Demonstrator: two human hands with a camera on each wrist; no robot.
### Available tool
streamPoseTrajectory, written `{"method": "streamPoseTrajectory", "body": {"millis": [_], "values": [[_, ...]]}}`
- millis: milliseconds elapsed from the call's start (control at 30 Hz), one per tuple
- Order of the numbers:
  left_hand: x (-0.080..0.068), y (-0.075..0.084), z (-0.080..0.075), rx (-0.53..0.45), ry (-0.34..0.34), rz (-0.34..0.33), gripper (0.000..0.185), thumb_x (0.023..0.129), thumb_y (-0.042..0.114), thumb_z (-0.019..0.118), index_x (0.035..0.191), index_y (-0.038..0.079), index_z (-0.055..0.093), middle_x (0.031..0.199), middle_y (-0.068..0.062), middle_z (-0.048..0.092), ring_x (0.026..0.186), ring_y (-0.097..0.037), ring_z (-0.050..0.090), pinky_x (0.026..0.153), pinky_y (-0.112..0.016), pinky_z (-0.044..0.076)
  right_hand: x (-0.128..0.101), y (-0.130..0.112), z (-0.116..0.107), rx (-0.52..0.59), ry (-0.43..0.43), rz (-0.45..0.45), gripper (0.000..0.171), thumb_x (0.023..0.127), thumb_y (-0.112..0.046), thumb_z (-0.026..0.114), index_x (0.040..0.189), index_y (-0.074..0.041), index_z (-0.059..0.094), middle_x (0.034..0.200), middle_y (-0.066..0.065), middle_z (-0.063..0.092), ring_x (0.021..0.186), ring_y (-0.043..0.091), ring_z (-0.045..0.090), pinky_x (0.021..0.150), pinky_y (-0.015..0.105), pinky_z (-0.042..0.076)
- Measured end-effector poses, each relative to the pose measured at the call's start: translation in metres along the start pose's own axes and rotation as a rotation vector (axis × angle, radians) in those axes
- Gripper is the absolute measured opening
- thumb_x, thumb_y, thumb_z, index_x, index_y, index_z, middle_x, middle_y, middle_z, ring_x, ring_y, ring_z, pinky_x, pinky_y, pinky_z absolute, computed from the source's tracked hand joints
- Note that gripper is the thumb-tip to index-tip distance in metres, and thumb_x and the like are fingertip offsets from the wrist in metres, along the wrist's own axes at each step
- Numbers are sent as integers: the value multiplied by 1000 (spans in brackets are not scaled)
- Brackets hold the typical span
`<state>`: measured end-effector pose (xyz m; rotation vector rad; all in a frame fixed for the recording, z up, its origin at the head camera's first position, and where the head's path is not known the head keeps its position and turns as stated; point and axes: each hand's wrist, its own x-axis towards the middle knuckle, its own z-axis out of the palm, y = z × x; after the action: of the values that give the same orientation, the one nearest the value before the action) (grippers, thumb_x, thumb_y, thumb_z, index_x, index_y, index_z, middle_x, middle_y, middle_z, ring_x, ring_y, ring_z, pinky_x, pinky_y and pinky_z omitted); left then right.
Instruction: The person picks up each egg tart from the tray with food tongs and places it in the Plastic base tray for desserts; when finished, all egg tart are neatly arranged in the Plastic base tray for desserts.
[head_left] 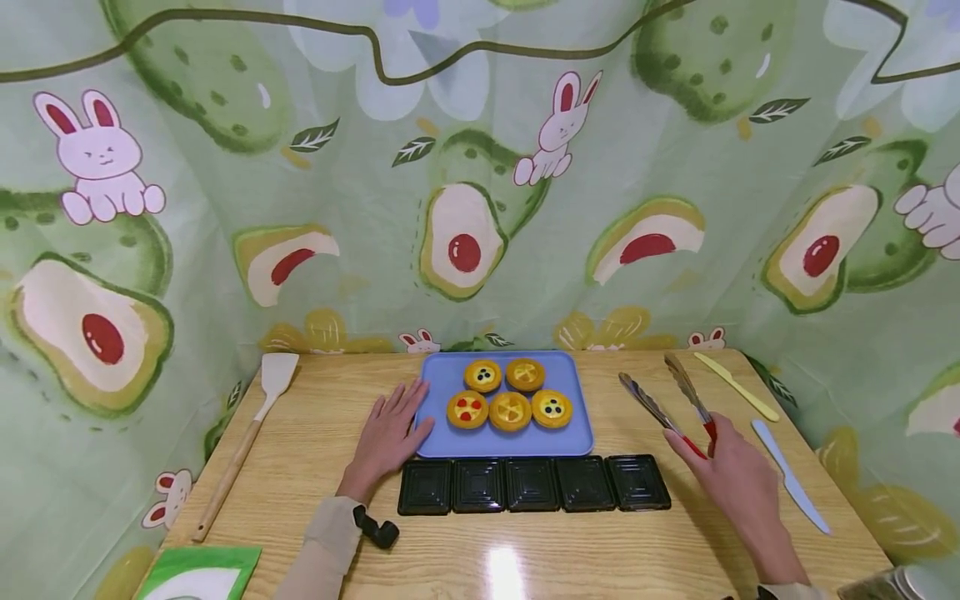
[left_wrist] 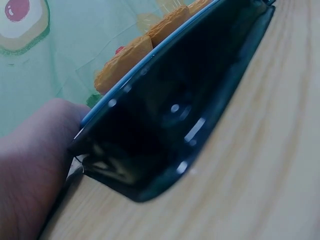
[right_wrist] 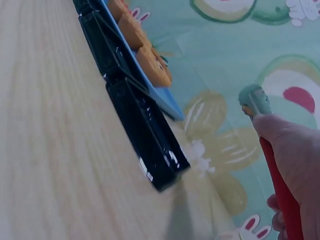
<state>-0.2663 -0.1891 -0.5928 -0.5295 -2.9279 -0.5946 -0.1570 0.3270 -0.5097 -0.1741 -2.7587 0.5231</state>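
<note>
My left hand (head_left: 390, 429) rests with its fingers straight along the left edge of a blue tray (head_left: 442, 442). Several egg tarts sit on that tray, among them one with red topping (head_left: 467, 410) and one with dark berries (head_left: 552, 409). In front of the tray stands a row of small black square trays (head_left: 532, 485). On the right, my right hand (head_left: 738, 475) grips a pair of tongs (head_left: 651, 402) by the red handles. The metal arms of the tongs are spread apart, pointing away from me, with nothing between them.
A spatula (head_left: 238, 458) with a wooden handle lies on the left. Beyond my right hand are a yellow knife (head_left: 738, 386) and a blue knife (head_left: 790, 477). A green and white item (head_left: 198, 571) is at the near left. Patterned cloth (head_left: 360, 275) encloses the table.
</note>
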Motion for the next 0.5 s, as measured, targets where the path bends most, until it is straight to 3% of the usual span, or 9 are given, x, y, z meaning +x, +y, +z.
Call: {"method": "streamPoseTrajectory", "body": {"millis": [133,500], "values": [[0,0,0,2,-1,-1,73,107,59,41,168,25,23,174,3,19,160,-33,17,127,-60,10,9,-10,5,8,-3,-62,71,91,-60,74,123,1,57,67,5,49,52,19,42,45,33,31],[0,-3,2,10,-5,-1,73,107,61,39,169,27,21,174,5,18,161,-31,16,127,-59,10,23,-34,17,2,-82,-162,69,90,-61,74,123,-2,59,69,3,48,55,19,44,46,33,32]]}}
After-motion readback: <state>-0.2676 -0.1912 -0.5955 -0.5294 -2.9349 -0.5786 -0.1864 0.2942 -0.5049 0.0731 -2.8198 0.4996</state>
